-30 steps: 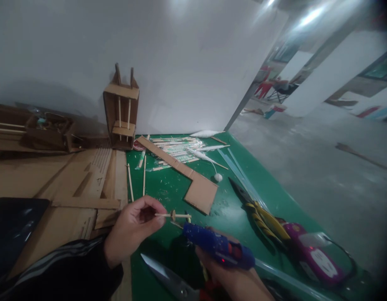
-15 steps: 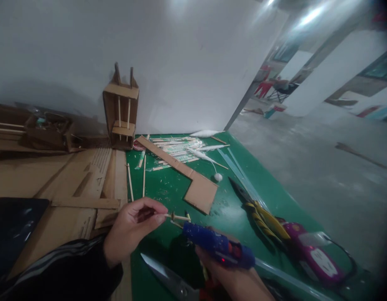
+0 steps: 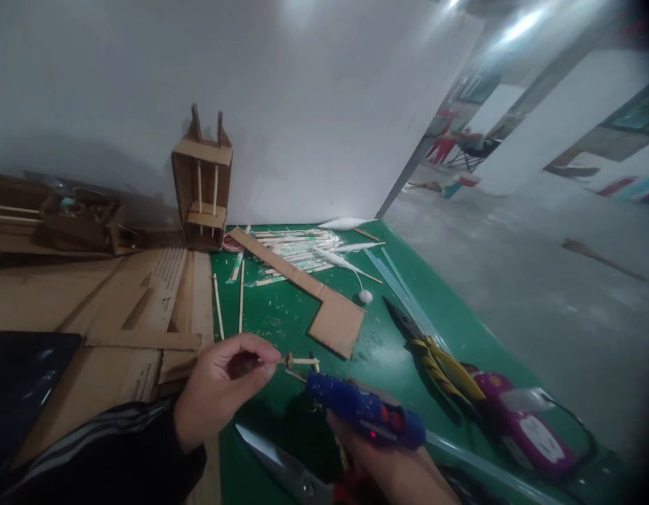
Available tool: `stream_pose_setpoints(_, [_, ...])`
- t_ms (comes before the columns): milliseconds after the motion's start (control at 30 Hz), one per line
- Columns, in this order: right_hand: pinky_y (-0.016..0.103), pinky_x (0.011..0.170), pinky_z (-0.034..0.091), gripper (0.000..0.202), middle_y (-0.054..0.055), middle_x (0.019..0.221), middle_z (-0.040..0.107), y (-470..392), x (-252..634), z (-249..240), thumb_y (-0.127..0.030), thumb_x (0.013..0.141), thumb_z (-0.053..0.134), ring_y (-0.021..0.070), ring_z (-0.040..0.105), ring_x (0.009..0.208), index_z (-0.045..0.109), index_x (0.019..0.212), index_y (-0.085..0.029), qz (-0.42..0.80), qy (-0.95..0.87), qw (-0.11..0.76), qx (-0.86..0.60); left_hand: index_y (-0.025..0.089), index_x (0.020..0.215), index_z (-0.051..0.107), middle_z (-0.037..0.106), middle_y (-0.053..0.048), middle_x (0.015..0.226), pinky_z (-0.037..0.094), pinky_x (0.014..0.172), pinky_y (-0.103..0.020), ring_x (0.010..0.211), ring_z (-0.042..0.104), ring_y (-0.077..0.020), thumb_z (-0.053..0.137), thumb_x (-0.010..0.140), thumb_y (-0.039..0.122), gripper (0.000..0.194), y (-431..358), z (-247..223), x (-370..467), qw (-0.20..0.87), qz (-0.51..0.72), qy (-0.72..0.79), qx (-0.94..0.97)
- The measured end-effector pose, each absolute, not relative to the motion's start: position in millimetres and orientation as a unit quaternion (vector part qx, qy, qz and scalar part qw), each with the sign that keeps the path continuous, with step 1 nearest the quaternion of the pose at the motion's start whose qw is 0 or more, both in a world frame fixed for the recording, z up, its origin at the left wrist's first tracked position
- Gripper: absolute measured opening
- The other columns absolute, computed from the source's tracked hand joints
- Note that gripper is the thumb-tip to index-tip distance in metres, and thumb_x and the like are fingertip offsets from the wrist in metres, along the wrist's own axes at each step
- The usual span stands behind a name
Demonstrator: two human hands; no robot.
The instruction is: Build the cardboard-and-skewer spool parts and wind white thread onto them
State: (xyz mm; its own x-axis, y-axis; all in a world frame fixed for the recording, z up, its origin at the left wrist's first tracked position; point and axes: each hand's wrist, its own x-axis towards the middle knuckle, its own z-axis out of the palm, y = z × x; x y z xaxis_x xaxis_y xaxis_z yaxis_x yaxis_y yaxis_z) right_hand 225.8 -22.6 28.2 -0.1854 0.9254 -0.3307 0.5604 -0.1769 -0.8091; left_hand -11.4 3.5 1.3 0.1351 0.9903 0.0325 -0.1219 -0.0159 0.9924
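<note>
Between thumb and forefinger, my left hand (image 3: 226, 386) pinches a thin wooden stick (image 3: 306, 361) that points right. A small brown piece (image 3: 288, 360) sits around or against the stick just beyond my fingertips. My right hand (image 3: 379, 452) is wrapped round a blue hot glue gun (image 3: 363, 410) with a red light glowing on its side. A clear glue stick (image 3: 471, 456) runs out of the gun's back end. The gun's nozzle (image 3: 296, 375) is right by the brown piece; whether they touch I cannot tell. Below lies a pair of scissors (image 3: 282, 463), its handles partly hidden.
On the green tabletop (image 3: 282, 315) are an L-shaped cardboard piece (image 3: 337, 326), wrapped wooden sticks (image 3: 287, 245), yellow-handled pliers (image 3: 440, 365) and a purple device (image 3: 529, 421). A cardboard frame (image 3: 203, 186) leans by the wall. Cardboard sheets (image 3: 114, 294) and a dark panel (image 3: 29, 386) lie left.
The stick in my left hand has turned slightly, and the brown piece on it shows at a different angle. The glue gun has shifted barely to the left.
</note>
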Motion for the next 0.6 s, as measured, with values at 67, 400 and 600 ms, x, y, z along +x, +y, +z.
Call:
stream_pose_setpoints(67, [0.032, 0.067, 0.055, 0.033, 0.007, 0.085, 0.07, -22.8, 226.2, 28.2, -0.05, 0.083, 0.058, 0.0236, 0.065, 0.078, 0.065, 0.09, -0.019, 0.469, -0.614, 0.193, -0.604, 0.024, 0.087, 0.069, 0.07, 0.002, 0.09, 0.05, 0.08, -0.016, 0.087, 0.064, -0.0097, 0.069, 0.083, 0.019, 0.006, 2.9, 1.4, -10.9, 0.557, 0.5, 0.429, 0.506])
stream_pose_setpoints(400, [0.032, 0.067, 0.055, 0.027, 0.004, 0.078, 0.068, -21.0, 224.8, 29.4, -0.046, 0.08, 0.062, 0.0215, 0.063, 0.072, 0.066, 0.083, -0.019, 0.465, -0.609, 0.228, -0.601, 0.022, 0.096, 0.066, 0.069, 0.001, 0.091, 0.05, 0.074, -0.017, 0.084, 0.064, -0.0099, 0.07, 0.083, 0.028, 0.015, 7.3, 3.8, -10.1, 0.581, 0.47, 0.466, 0.474])
stream_pose_setpoints(600, [0.036, 0.076, 0.056, 0.026, 0.004, 0.083, 0.07, -25.0, 226.3, 23.0, -0.043, 0.075, 0.067, 0.0249, 0.065, 0.081, 0.07, 0.087, -0.02, 0.47, -0.572, 0.251, -0.624, 0.02, 0.093, 0.067, 0.073, 0.0, 0.085, 0.052, 0.073, -0.019, 0.08, 0.067, -0.0115, 0.077, 0.076, 0.029, 0.022, 9.7, 5.5, -11.7, 0.598, 0.449, 0.504, 0.432])
